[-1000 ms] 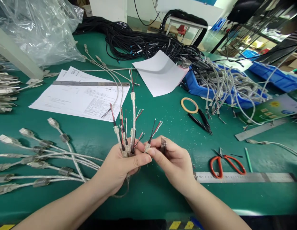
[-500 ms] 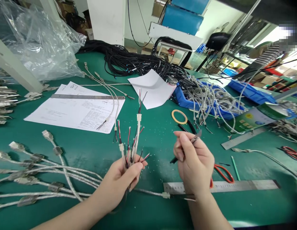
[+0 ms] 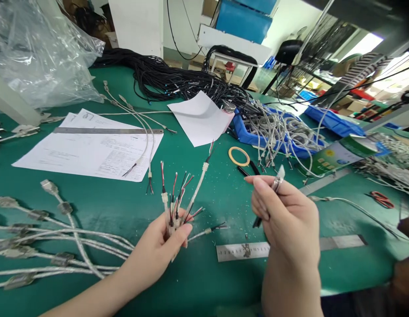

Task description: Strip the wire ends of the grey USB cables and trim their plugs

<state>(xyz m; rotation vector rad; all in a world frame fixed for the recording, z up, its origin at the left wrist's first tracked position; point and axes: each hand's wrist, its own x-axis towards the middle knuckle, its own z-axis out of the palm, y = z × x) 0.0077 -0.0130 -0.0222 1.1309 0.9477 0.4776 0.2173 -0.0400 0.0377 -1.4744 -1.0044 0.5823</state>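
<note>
My left hand (image 3: 158, 248) is closed round a bundle of silver cable ends (image 3: 178, 200), which stand upright with stripped red and black wires fanning out of the top. My right hand (image 3: 285, 218) is raised to the right of the bundle and apart from it. It is closed on a small tool (image 3: 277, 179) with a silvery tip above the fingers and a dark end below them. One loose cable end (image 3: 207, 230) lies on the green mat between the hands, beside a steel ruler (image 3: 240, 251).
Silver cables with metal plugs (image 3: 59, 229) spread at the left. Printed sheets (image 3: 89, 152) under a second steel ruler (image 3: 107, 130) lie behind. A tape ring (image 3: 239, 156), black pliers (image 3: 249, 169), a blue tray of cables (image 3: 244, 132), black cable piles (image 3: 178, 81), a plastic bag (image 3: 36, 53) and red scissors (image 3: 382, 199) surround the mat.
My right hand let go of the single cable end, which now lies on the mat, and rose to the right with the tool. My left hand kept the bundle. The view shifted right.
</note>
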